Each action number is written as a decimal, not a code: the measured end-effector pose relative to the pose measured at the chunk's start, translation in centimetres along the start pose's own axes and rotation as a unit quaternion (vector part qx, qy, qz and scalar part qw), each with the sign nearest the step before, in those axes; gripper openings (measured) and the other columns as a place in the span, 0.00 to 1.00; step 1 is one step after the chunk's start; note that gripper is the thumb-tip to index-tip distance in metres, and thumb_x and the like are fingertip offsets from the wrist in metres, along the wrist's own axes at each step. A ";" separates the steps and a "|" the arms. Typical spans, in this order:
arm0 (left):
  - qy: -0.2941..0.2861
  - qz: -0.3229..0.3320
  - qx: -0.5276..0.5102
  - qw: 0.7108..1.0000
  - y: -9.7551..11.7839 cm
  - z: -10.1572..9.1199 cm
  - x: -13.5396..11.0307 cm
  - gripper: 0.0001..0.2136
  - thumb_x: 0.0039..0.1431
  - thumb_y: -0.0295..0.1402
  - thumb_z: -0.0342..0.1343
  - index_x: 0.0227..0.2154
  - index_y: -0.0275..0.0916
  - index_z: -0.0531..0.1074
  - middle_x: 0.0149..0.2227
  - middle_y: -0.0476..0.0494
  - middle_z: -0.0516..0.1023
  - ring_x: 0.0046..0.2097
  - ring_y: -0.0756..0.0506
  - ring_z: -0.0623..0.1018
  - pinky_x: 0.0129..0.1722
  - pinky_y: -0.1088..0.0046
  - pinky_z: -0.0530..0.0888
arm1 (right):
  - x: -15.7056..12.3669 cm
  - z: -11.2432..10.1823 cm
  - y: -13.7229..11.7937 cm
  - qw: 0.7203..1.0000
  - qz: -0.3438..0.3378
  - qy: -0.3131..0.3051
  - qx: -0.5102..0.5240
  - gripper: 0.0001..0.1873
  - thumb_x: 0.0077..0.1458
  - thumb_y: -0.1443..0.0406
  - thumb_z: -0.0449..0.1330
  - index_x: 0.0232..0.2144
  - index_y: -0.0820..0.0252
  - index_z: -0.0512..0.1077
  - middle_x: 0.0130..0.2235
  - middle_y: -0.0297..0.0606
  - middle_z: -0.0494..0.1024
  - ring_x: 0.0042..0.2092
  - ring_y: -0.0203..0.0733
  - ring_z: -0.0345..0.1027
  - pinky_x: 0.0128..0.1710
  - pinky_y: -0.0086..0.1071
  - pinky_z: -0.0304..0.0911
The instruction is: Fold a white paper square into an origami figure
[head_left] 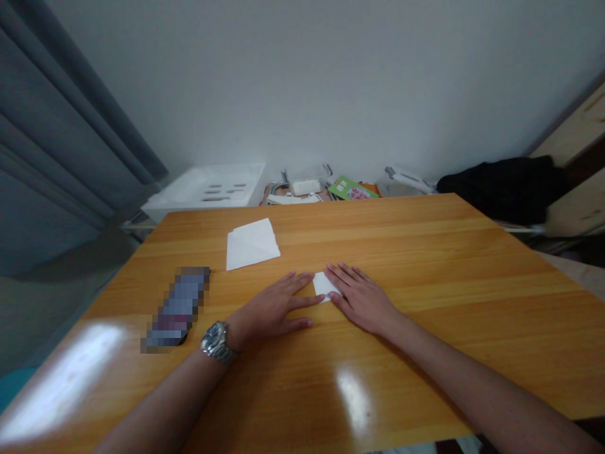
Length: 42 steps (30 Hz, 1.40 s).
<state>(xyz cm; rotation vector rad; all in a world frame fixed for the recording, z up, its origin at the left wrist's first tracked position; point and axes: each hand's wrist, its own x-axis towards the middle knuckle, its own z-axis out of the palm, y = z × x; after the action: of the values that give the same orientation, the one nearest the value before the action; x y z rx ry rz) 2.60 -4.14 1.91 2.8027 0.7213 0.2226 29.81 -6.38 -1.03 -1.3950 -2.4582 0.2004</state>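
Note:
A small piece of white paper lies flat on the wooden table, between my two hands. My left hand rests from the left with its fingers spread, and its fingertips touch the paper's left and lower edges. From the right, my right hand lies flat over the paper's right side, fingers stretched out, hiding that part. On my left wrist sits a metal watch. Farther back to the left are several larger sheets of white paper, loosely stacked.
A phone, blurred by pixels, lies on the table's left side. Behind the far edge stand a white foam tray, a green booklet and assorted odds and ends. A black cloth is at the back right, a grey curtain at the left.

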 end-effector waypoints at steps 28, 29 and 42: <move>0.007 0.025 -0.020 0.999 -0.1 -0.5 0.1 0.23 0.65 0.49 0.56 0.61 0.54 0.69 0.72 0.40 0.53 0.72 0.35 0.55 0.70 0.44 0.49 | -0.2 -1.0 1.1 0.996 0.043 -0.034 -0.076 0.30 0.71 0.55 0.43 0.69 0.58 0.56 0.70 0.40 0.57 0.70 0.52 0.51 0.67 0.53 0.51; 0.008 0.023 -0.020 0.999 0.0 -0.5 0.1 0.23 0.64 0.49 0.57 0.61 0.53 0.69 0.72 0.40 0.53 0.71 0.35 0.55 0.70 0.44 0.50 | -0.2 -1.0 1.2 0.996 0.040 -0.034 -0.075 0.29 0.71 0.55 0.43 0.69 0.57 0.56 0.70 0.40 0.57 0.70 0.52 0.51 0.67 0.53 0.51; 0.027 -0.011 0.024 0.999 0.9 0.3 0.6 0.25 0.65 0.51 0.54 0.60 0.48 0.70 0.67 0.34 0.62 0.69 0.34 0.60 0.69 0.42 0.49 | 0.0 -1.0 1.7 0.997 0.022 -0.018 -0.068 0.29 0.69 0.55 0.48 0.67 0.58 0.60 0.69 0.43 0.61 0.68 0.54 0.55 0.65 0.53 0.52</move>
<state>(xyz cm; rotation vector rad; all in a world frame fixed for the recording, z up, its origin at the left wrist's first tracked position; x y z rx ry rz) 3.58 -4.67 1.95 2.8421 0.7795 0.2815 31.50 -5.58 -0.55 -1.5138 -2.5137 0.0705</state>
